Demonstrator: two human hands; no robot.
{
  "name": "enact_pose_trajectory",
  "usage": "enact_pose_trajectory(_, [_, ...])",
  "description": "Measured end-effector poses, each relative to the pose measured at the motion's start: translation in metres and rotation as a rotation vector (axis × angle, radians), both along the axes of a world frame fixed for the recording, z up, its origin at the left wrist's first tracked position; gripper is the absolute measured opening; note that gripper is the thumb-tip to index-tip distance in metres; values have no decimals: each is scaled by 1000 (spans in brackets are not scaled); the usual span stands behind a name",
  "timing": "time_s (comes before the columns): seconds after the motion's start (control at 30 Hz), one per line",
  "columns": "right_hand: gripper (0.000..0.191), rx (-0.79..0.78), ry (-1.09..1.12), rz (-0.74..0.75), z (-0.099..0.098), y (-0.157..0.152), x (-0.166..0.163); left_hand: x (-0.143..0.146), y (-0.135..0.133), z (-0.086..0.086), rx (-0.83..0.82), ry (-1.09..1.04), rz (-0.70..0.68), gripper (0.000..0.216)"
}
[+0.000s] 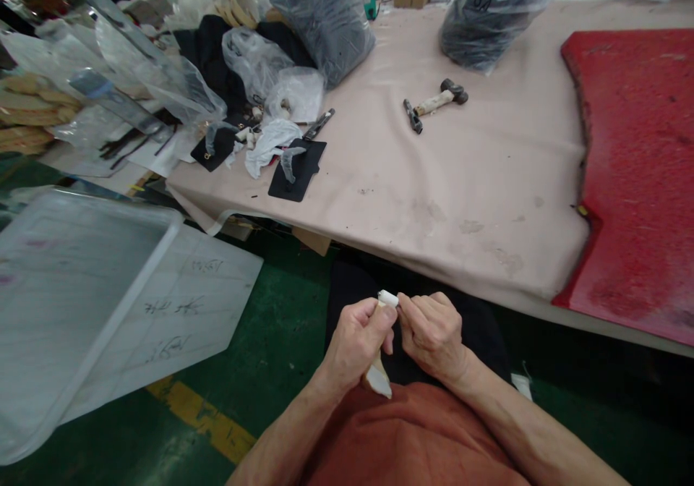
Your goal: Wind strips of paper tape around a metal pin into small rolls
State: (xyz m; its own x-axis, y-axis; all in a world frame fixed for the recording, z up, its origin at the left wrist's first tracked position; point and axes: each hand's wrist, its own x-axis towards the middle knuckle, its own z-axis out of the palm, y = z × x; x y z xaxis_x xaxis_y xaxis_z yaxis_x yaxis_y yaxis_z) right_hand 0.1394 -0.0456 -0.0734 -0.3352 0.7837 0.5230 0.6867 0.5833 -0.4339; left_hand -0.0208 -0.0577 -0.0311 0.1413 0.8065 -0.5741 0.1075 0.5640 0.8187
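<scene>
Low over my lap, my left hand [361, 338] is closed around a slim cream-coloured piece [378, 379] with a pale, flared lower end. A small white cylinder [387, 298], like a little roll, sticks out above the left thumb. My right hand [434, 330] is closed too, its fingertips pressed together at the cylinder's right end. Whatever lies between those right fingertips is hidden. Both hands are in front of the table edge, close together.
The cloth-covered table [379, 204] carries a hammer [442, 99], a black card [297, 170], plastic bags [325, 23] and a red board [640, 182]. A white plastic bin [206, 283] stands at left on the green floor [271, 370].
</scene>
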Motion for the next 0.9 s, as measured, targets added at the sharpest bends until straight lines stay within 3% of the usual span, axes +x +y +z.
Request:
enact_pose_trajectory(0.2, [11, -3, -15, 26, 1, -5, -5, 7, 2, -1, 16, 161, 82, 52])
enact_pose_trajectory(0.3, [15, -123, 77, 62, 4, -5, -5, 4, 1, -1, 23, 172, 77, 51])
enact_pose_trajectory(0.37, [18, -436, 207, 117, 11, -1, -2, 0, 0, -2, 28, 176, 67, 50])
enact_pose_trajectory(0.5, [27, -1288, 447, 336, 26, 16, 9, -6, 1, -1, 46, 173, 48, 48])
enact_pose_trajectory(0.57, [41, -1461, 506, 401, 27, 22, 13, -8, 3, -1, 52, 170, 29, 46])
enact_pose_trajectory(0.77, [50, -1632, 899, 194, 15, 19, 4, -12, 4, -2, 96, 63, -41, 43])
enact_pose_trajectory(0.9, [49, -1634, 1039, 94, 12, 13, -4, -18, 3, -2, 52, -31, -56, 36])
